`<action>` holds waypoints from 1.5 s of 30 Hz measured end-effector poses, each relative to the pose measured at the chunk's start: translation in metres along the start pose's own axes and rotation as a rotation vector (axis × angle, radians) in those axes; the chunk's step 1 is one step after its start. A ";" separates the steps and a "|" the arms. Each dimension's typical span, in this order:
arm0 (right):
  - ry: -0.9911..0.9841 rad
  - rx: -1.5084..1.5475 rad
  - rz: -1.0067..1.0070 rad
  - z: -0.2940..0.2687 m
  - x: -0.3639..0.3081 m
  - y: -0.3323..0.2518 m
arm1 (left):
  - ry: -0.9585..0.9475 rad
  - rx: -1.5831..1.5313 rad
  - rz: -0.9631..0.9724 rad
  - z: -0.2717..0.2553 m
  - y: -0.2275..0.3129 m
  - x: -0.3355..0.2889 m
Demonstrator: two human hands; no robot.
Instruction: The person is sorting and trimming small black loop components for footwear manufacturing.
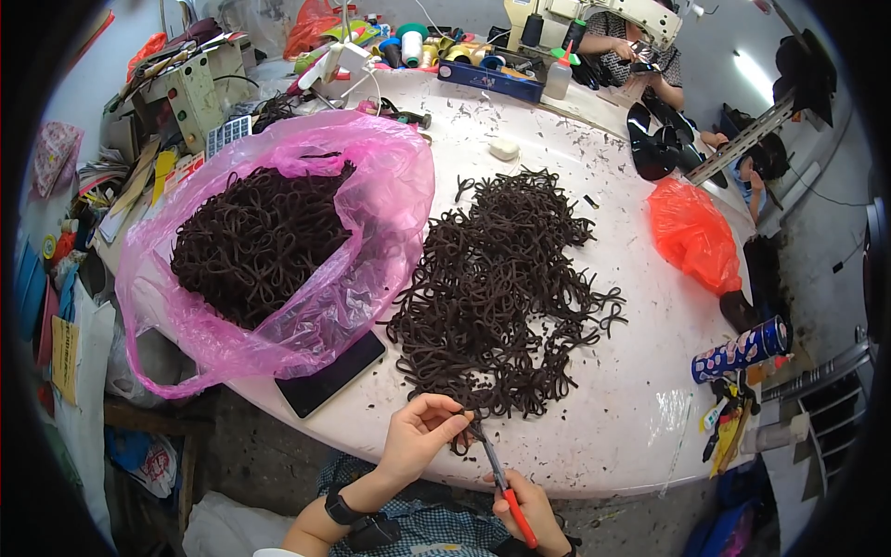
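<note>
My left hand point(419, 438) pinches a dark brown cord loop point(458, 446) between thumb and fingertips at the table's near edge. In my right hand point(536, 512) is a pair of scissors point(492, 457) with red handles, its metal tip meeting the cord at my left fingertips. Just beyond both hands spreads a big pile of similar dark brown cord loops point(492, 288), with small dark scraps around it. To the left, a pink plastic bag point(390, 186) lies opened around another heap of loops point(260, 237).
A dark phone point(331, 373) lies partly under the bag. Rightward are a red plastic bag point(694, 237) and a patterned blue can point(741, 350). At the back stand a blue tray point(492, 79), thread spools point(411, 46) and a sewing machine point(603, 11), where another person point(608, 46) works.
</note>
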State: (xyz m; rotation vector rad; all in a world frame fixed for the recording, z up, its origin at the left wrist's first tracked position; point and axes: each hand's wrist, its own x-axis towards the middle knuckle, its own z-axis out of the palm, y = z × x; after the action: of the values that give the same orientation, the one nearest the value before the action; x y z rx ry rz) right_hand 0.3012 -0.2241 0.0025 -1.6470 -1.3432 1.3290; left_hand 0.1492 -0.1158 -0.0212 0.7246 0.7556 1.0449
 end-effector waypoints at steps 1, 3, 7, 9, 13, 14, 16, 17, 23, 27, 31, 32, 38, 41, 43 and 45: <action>0.000 0.000 0.000 0.000 -0.001 0.002 | 0.000 -0.001 0.000 0.000 0.000 0.000; 0.015 -0.058 -0.017 -0.001 -0.002 0.007 | 0.009 0.001 0.001 0.000 0.000 0.000; 0.050 -0.057 0.011 -0.002 -0.004 0.003 | 0.025 0.009 0.003 -0.001 0.000 -0.001; 0.109 -0.102 -0.008 -0.003 -0.004 0.001 | -0.006 0.036 -0.020 -0.003 0.002 -0.002; 0.107 -0.047 0.034 -0.006 0.001 -0.002 | -0.145 0.086 -0.118 -0.002 0.012 -0.005; 0.090 -0.043 0.050 -0.006 0.001 -0.003 | -0.182 0.110 -0.134 -0.001 0.012 -0.006; 0.077 -0.039 0.066 -0.006 0.001 -0.004 | -0.223 0.134 -0.151 0.001 0.013 -0.008; 0.074 -0.041 0.031 -0.005 0.002 -0.003 | -0.234 0.144 -0.164 0.002 0.014 -0.010; 0.066 -0.022 0.002 -0.005 0.004 -0.004 | -0.257 0.182 -0.183 0.006 0.015 -0.012; 0.056 -0.021 0.011 -0.006 0.005 -0.007 | -0.273 0.153 -0.203 0.005 0.012 -0.011; 0.065 -0.010 -0.003 -0.005 0.006 -0.007 | -0.284 0.163 -0.207 0.005 0.010 -0.010; 0.058 0.000 -0.015 -0.006 0.006 -0.007 | -0.283 0.162 -0.207 0.005 0.010 -0.011; 0.110 0.032 -0.005 -0.007 0.006 -0.005 | -0.283 0.154 -0.207 0.004 0.012 -0.008; 0.169 0.107 0.013 -0.011 0.009 -0.006 | -0.264 0.131 -0.180 0.000 0.018 -0.008; 0.254 0.218 0.000 -0.013 0.011 -0.001 | -0.234 0.206 -0.129 -0.005 0.030 -0.006; 0.272 0.156 0.001 -0.023 0.016 0.017 | -0.098 0.289 0.034 -0.012 0.049 -0.001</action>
State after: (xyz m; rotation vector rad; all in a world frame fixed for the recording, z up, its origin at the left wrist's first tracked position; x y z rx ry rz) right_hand 0.3278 -0.2111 -0.0110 -1.6522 -1.0522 1.1319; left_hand 0.1155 -0.0985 0.0127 1.0320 0.8201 0.9329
